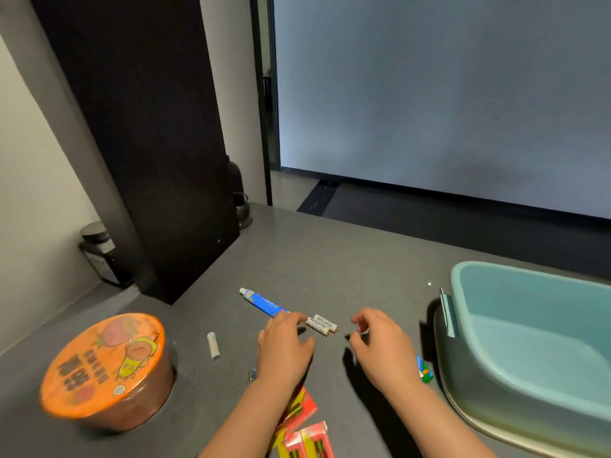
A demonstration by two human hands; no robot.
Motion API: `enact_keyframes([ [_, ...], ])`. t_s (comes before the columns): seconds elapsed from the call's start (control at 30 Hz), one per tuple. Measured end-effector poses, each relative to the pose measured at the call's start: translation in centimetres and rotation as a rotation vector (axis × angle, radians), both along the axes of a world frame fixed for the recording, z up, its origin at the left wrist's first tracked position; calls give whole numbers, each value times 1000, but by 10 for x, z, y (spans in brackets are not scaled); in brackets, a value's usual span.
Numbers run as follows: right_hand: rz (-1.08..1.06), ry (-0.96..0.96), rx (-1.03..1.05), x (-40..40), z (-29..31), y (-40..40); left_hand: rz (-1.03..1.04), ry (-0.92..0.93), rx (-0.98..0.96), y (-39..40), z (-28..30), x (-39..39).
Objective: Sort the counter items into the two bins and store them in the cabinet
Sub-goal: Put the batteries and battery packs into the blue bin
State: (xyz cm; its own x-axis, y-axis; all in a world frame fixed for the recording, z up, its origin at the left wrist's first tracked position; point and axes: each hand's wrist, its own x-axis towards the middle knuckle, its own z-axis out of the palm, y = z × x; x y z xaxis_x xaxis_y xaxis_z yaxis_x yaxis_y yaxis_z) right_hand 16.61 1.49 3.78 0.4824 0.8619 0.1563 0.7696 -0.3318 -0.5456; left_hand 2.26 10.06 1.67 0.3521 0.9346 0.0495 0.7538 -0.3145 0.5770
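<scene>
Two batteries (pixel 321 324) lie crosswise between my hands, touching my empty, half-open left hand (pixel 285 346); my right hand (pixel 380 345), curled, looks empty.

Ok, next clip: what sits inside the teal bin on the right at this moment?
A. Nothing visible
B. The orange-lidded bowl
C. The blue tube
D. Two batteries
A: the visible interior of the teal bin is bare, while the pair of batteries, the blue tube and the orange-lidded bowl all lie on the counter.
</scene>
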Motion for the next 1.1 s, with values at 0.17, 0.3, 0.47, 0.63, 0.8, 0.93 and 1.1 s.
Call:
enact_keyframes([
  [0.17, 55, -50, -146, 3, -25, 35, -19, -24, -1, 25, -29, 17],
  [0.3, 114, -87, -197, 4, -36, 59, -25, -5, 50, 34, -41, 26],
  [0.47, 137, -115, -193, 5, -44, 72, -53, -65, 108, 39, -47, 31],
  [0.63, 90, -166, -159, 9, -45, 62, -127, -115, 107, 38, -48, 29],
  [0.8, 7, -112, -104, 8, -32, 34, -132, -68, 66, 27, -40, 20],
  [0.93, -45, -56, -11, 4, -9, 8, -122, -134, 55, 12, -18, 17],
  [1.1, -142, -25, 192, 11, 32, -34, -195, -336, 93, -14, 35, 31],
])
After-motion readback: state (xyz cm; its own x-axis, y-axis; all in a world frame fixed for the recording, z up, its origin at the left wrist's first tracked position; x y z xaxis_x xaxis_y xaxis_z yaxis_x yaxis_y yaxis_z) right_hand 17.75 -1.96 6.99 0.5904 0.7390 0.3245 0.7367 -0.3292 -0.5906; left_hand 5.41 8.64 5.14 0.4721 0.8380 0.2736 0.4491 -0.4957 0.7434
